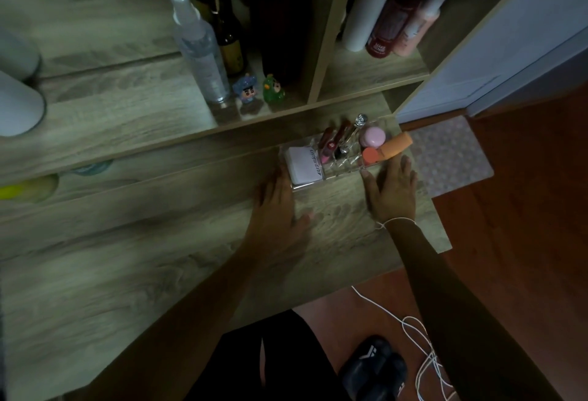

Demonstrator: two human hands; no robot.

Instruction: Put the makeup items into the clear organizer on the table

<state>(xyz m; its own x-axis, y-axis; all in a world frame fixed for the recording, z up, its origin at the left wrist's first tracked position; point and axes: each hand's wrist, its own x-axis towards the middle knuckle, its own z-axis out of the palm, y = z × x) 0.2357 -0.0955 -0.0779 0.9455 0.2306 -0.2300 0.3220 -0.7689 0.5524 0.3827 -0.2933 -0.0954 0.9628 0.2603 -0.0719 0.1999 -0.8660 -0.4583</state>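
The clear organizer (342, 169) stands on the wooden table near its right end. Inside it lie a white compact case (302, 165), several lip tubes (332, 142), a pink round jar (373, 137), and an orange tube with a coral cap (389, 149). My left hand (280, 206) rests flat on the table, fingers spread, touching the organizer's left front corner. My right hand (393, 192) lies flat too, fingertips at the organizer's right front edge. Neither hand holds anything.
A clear spray bottle (200, 47), dark bottles and two small figurines (259, 88) stand on the raised shelf behind. More bottles (394, 21) lie in the cubby. A white cylinder (17, 104) sits far left. The table's right edge (440, 225) is close to my right hand.
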